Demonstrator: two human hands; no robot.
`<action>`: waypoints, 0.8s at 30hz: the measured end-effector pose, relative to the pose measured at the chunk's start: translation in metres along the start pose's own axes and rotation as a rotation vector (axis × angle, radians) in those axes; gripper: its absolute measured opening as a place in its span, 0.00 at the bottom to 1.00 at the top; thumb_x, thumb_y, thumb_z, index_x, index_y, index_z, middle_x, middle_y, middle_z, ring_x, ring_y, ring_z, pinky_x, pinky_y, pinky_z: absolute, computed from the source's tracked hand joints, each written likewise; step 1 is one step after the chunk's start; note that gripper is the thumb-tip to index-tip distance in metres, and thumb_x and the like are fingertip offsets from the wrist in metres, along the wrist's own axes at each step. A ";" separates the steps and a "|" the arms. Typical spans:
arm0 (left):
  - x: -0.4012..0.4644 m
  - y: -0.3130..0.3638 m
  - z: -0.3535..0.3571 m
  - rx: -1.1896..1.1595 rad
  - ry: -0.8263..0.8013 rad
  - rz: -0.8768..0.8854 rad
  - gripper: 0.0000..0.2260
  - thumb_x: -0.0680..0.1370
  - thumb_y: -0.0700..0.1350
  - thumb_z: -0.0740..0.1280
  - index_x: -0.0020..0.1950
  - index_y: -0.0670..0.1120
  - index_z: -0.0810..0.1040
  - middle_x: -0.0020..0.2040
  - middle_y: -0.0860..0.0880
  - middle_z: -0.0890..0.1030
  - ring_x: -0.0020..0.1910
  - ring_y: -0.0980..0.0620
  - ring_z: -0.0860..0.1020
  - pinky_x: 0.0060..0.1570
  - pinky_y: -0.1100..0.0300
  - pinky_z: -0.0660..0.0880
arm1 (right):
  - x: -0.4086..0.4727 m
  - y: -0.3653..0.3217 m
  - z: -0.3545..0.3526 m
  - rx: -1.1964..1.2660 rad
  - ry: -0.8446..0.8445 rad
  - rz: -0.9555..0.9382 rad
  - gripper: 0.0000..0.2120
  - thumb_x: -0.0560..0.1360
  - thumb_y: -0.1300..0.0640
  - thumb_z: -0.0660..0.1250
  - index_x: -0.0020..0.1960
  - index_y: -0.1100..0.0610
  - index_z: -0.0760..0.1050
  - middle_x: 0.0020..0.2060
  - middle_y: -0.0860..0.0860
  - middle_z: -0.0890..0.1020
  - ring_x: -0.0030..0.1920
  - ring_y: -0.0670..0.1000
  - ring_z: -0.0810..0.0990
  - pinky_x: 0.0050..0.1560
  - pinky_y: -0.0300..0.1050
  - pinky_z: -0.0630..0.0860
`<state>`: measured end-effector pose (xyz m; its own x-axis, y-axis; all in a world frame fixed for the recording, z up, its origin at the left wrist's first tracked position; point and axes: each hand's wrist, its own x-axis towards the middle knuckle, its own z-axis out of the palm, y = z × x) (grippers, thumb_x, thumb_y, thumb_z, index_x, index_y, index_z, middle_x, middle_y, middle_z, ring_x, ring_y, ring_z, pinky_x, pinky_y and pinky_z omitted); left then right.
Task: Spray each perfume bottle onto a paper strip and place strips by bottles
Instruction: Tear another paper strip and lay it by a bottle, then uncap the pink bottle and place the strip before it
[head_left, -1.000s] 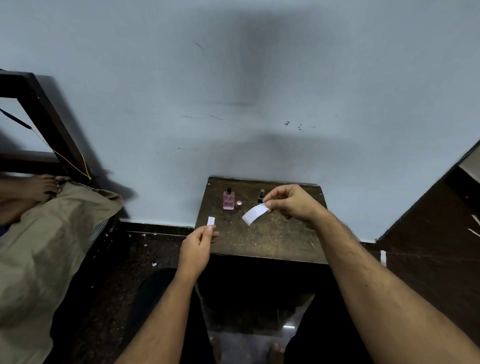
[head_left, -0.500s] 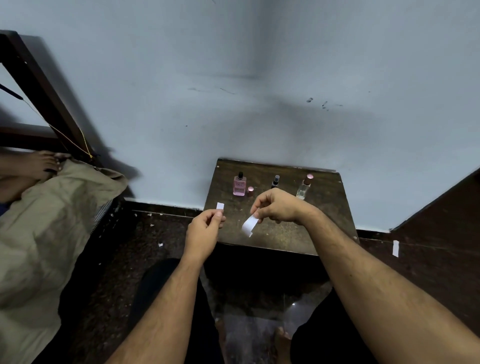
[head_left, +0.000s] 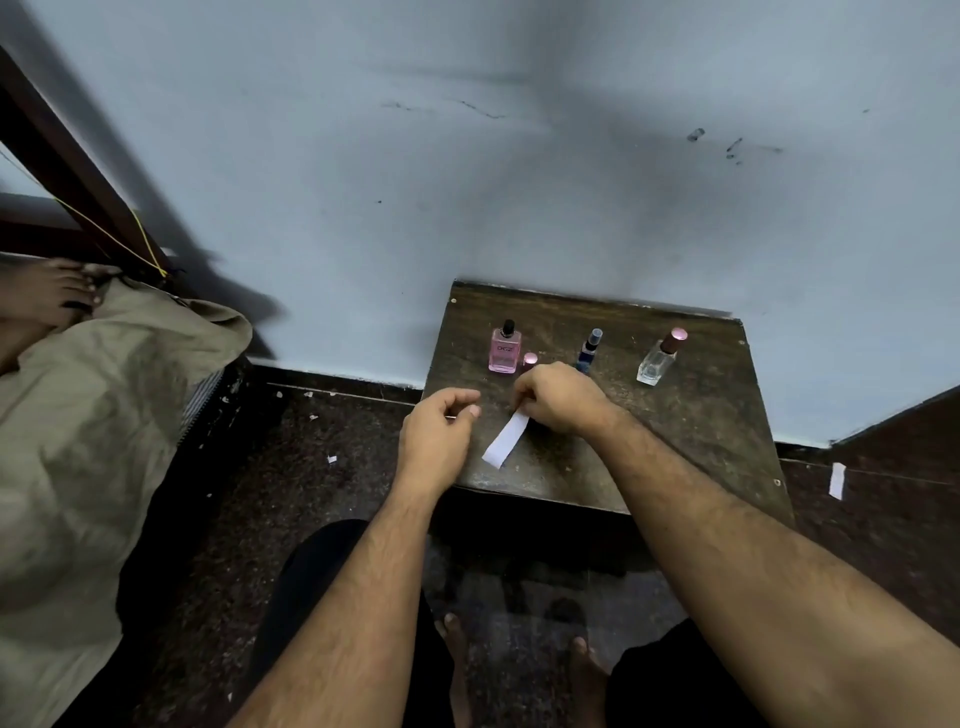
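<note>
Three perfume bottles stand in a row on a small dark wooden table (head_left: 701, 415) against a pale blue wall.

Head view: the pink bottle (head_left: 504, 349) is at the left with a small pink cap (head_left: 530, 359) just beside it, the slim blue bottle (head_left: 588, 349) is in the middle, and the clear bottle (head_left: 660, 357) with a dark pink cap is at the right. The right hand (head_left: 558, 397) pinches the top end of a white paper strip (head_left: 505, 439), which slants down over the tabletop in front of the pink bottle. The left hand (head_left: 439, 428) is loosely curled at the table's left edge, thumb against fingers; whether it holds anything cannot be told.
</note>
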<state>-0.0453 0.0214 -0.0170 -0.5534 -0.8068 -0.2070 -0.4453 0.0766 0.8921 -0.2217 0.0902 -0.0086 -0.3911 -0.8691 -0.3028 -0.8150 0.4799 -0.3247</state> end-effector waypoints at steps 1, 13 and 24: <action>0.002 0.000 0.001 0.036 -0.005 -0.010 0.07 0.76 0.46 0.69 0.51 0.56 0.83 0.45 0.57 0.83 0.43 0.56 0.79 0.52 0.55 0.78 | 0.002 0.000 0.002 -0.037 0.013 -0.013 0.08 0.73 0.57 0.67 0.47 0.47 0.82 0.47 0.46 0.84 0.49 0.51 0.81 0.47 0.46 0.78; 0.012 0.004 0.007 0.287 0.009 -0.066 0.07 0.76 0.47 0.69 0.53 0.55 0.83 0.46 0.56 0.82 0.46 0.55 0.78 0.47 0.62 0.69 | 0.003 0.002 0.025 -0.114 0.184 -0.153 0.12 0.77 0.56 0.59 0.55 0.50 0.79 0.51 0.50 0.80 0.51 0.55 0.80 0.42 0.47 0.75; 0.011 0.003 0.011 0.337 -0.003 -0.054 0.08 0.76 0.48 0.70 0.53 0.56 0.82 0.46 0.57 0.82 0.50 0.53 0.79 0.53 0.57 0.75 | -0.008 0.001 0.032 -0.133 0.268 -0.017 0.10 0.77 0.49 0.66 0.53 0.54 0.76 0.53 0.52 0.76 0.48 0.57 0.80 0.42 0.50 0.75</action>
<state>-0.0602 0.0193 -0.0209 -0.5248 -0.8131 -0.2518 -0.6814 0.2239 0.6968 -0.2057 0.1009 -0.0350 -0.4610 -0.8862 -0.0449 -0.8647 0.4600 -0.2018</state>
